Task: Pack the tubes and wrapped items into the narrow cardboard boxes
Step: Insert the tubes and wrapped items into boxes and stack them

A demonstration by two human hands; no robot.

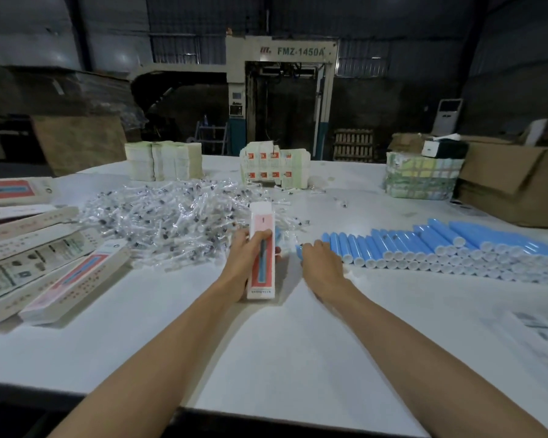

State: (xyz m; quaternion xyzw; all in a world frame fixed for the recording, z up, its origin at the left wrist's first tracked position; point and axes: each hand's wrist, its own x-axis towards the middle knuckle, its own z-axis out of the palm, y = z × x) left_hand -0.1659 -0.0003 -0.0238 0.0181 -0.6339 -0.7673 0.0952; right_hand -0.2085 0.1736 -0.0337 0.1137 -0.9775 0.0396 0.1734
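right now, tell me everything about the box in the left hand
The narrow box is long, white cardboard, with a red and pink front panel, a blue strip down its middle and small print at the near end. It points away from the person, near end down at the table, held round its middle by the left hand.

Glossy blue plastic tubes (450,248), printed cardboard box (261,254), matt white table (298,343).

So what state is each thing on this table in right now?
narrow box: gripped by the left hand, far flap up.
blue tubes: lying stacked in rows.
right hand: fingers curled at the near end of the tube rows; grip unclear.
wrapped items: loose heap.
flat boxes: lying fanned out, not yet folded up.
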